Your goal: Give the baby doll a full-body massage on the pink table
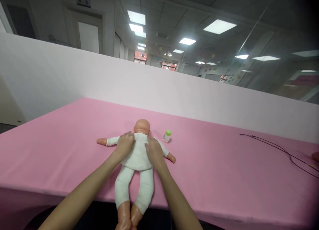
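Observation:
A baby doll (139,155) in a white top and white trousers lies stretched out with the smooth back of its head upward. Its arms spread to both sides, and its feet hang over the near edge. On the left shoulder side of its back rests my left hand (126,144), fingers laid out on the cloth. My right hand (155,151) lies open on the opposite side, over the upper back and the top of the arm. Just right of the doll's head stands a small white bottle (167,136) with a green cap, touched by neither hand.
A pink cloth (214,177) covers the table. Thin dark cables (271,144) run across its right side. At the right edge is a reddish-brown shape (315,156) that I cannot make out. A low white wall (159,92) with glass above it borders the back.

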The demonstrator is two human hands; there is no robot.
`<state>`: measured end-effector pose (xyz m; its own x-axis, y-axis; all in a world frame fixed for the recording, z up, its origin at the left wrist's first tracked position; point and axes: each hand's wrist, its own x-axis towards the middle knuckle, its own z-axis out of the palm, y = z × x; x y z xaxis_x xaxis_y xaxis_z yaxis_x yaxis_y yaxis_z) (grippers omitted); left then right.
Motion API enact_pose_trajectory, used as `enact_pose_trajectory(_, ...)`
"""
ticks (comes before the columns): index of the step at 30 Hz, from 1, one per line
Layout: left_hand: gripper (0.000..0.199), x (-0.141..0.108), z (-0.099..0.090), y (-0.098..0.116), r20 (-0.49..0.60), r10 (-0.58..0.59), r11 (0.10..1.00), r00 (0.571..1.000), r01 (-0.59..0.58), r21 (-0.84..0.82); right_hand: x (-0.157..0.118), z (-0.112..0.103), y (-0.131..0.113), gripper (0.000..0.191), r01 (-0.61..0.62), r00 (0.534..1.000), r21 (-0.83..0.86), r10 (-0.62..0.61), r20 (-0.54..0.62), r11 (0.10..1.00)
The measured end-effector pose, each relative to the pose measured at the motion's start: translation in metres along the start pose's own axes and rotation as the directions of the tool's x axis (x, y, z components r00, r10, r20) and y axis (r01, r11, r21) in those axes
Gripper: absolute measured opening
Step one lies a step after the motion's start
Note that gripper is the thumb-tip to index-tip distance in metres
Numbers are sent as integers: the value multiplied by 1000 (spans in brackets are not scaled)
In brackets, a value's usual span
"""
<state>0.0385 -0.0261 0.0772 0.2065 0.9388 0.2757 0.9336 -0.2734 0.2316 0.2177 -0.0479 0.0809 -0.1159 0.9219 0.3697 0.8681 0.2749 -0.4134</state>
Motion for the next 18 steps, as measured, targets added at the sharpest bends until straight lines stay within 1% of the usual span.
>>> enact_pose_trajectory(3, 25, 19, 17, 3, 55, -12, 1000, 998, 11, 13, 13, 24, 7, 24, -56, 998, -87, 58, 24, 995)
enact_pose_trajectory(6, 25, 26, 28, 5, 59, -22, 999, 998, 20, 25, 17, 40, 14, 25, -88, 996, -117, 90, 19, 989)
enact_pose_trajectory(8, 25, 26, 27, 6, 58, -13, 999, 998, 12, 30, 18, 40, 17, 26, -88, 996, -115, 91, 21, 989)
enact_pose_trajectory(10, 27, 22, 21, 7, 49, 2, 999, 999, -4, 35, 16, 33, 19, 25, -73, 997, -105, 76, 28, 992)
enact_pose_trajectory(12, 32, 13, 15, 10, 17, 27, 999, 999, -27, 41, 9, 25, 21, 23, -52, 997, -87, 57, 54, 995)
enact_pose_trajectory(14, 37, 2, 11, 16, -16, 68, 997, 998, -68, 39, -1, 22, 21, 20, -39, 994, -74, 47, 102, 997)
enact_pose_trajectory(16, 39, -7, 11, 22, -16, 102, 994, 995, -101, 40, -11, 25, 19, 22, -33, 990, -111, 47, 130, 993)
enact_pose_trajectory(18, 39, -8, 15, 26, 6, 107, 993, 994, -107, 56, -15, 34, 15, 29, -39, 991, -194, 63, 120, 980)
